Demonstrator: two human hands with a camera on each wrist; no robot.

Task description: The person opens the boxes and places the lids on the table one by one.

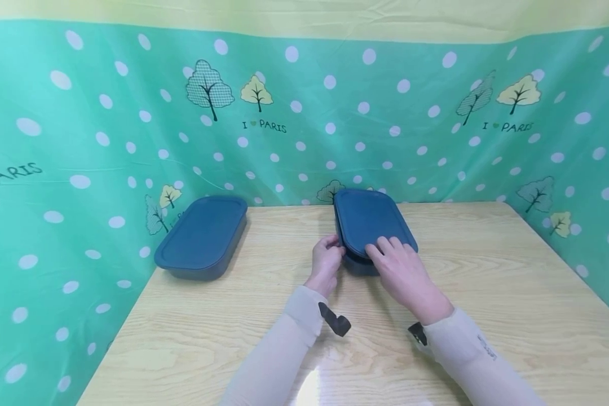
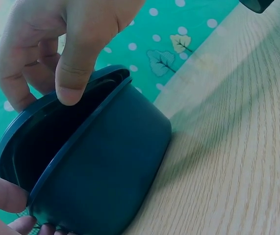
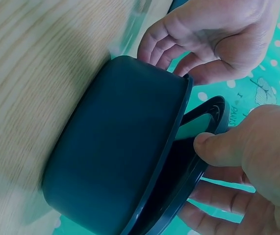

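Note:
A dark blue lidded food container (image 1: 359,266) stands on the table, right of centre. Its lid (image 1: 369,217) is tilted up at the near end, leaving a dark gap above the rim, while the far end sits low on the box. My right hand (image 1: 403,273) pinches the lid's near edge, thumb under the edge and fingers on top, as the right wrist view shows. At the near left corner, my left hand (image 1: 327,262) holds the box wall (image 3: 115,132), its thumb by the rim and its fingers against the side. The inside of the box is too dark to make out.
A second dark blue container (image 1: 203,234) with its lid on stands at the left of the wooden table (image 1: 182,349). Behind and at both sides hangs a green dotted cloth (image 1: 304,113) with printed trees. The held container is close to the back cloth.

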